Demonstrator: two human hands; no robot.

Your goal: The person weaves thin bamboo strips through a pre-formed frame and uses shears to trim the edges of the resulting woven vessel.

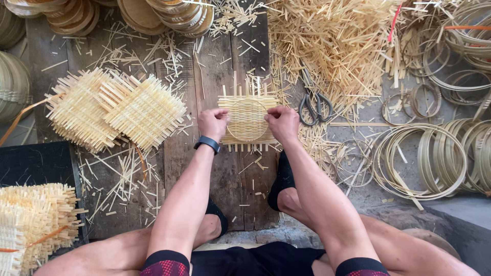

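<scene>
Head view: left hand (212,122) and right hand (282,122) fingers pinch flat, squarish woven mat (247,120).

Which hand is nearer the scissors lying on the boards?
Right. The right hand grips the woven mat's edge just beside the scissors; the left hand holds the mat's far side.

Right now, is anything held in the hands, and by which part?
Yes. Both hands hold the square woven bamboo mat with a ring on it: left hand at its left edge, right hand at its right edge.
</scene>
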